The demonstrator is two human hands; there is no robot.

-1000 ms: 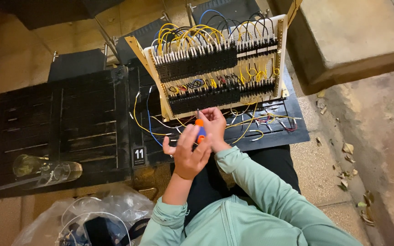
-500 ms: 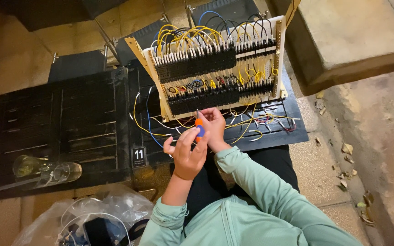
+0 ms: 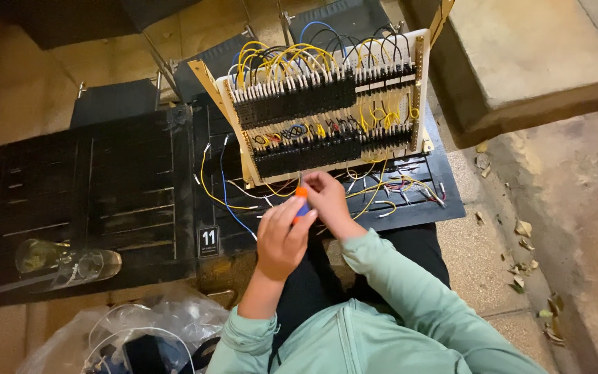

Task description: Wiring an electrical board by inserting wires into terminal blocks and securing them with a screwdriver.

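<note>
Orange and blue mark the handle of the small screwdriver (image 3: 301,201) that I pinch between both hands at the lower edge of the wiring board (image 3: 327,104), which leans tilted on its pale wooden frame above the black slatted surface (image 3: 91,201). My left hand (image 3: 282,235) curls its fingers around the lower part of the handle; my right hand (image 3: 327,197) closes over the top, its fingertips near the tip, which seems to meet the bottom row of black terminal blocks (image 3: 327,149), though the hands hide the exact contact.

Judging by the board, much of the wiring looks finished: yellow wires (image 3: 278,55) loop neatly across the upper row, with black and blue wires (image 3: 327,28) arching over the top right, and short coloured links sit between the two rows. What appears left lies loose on the surface: a long yellow wire (image 3: 205,187) and a blue wire (image 3: 228,201) trail down to the left of my hands, and a scatter of yellow, white and red leads (image 3: 410,190) lies to the right, ends free.

Away from the work, a clear glass bottle (image 3: 64,260) lies on its side at the left of the surface, a small numbered tag (image 3: 208,241) sits at its near edge, and a crumpled clear plastic bag (image 3: 126,332) rests on the floor by my left sleeve.
</note>
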